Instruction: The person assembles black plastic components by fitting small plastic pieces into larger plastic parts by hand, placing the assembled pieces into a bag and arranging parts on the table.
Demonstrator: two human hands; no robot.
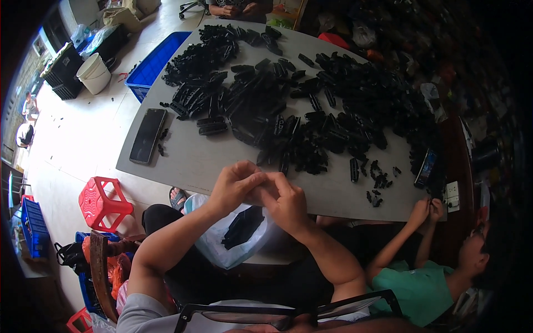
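Observation:
My left hand (235, 187) and my right hand (285, 202) meet over the near edge of the grey table (183, 152). Both have their fingers closed together, thumbs and fingertips touching. Whatever they pinch is hidden by the fingers. Just beyond them lies a large spread of black plastic parts (252, 91), long curved clip-like pieces mixed with heaps of smaller ones (311, 155). Below my hands, a white plastic bag (206, 233) hangs open at my lap, with black pieces (243, 227) inside.
A phone (148, 136) lies at the table's left; another phone (426, 167) is at the right. A person in a green shirt (413, 288) works at the right corner, another person (239, 8) across. A blue crate (158, 64) and a red stool (105, 204) stand left.

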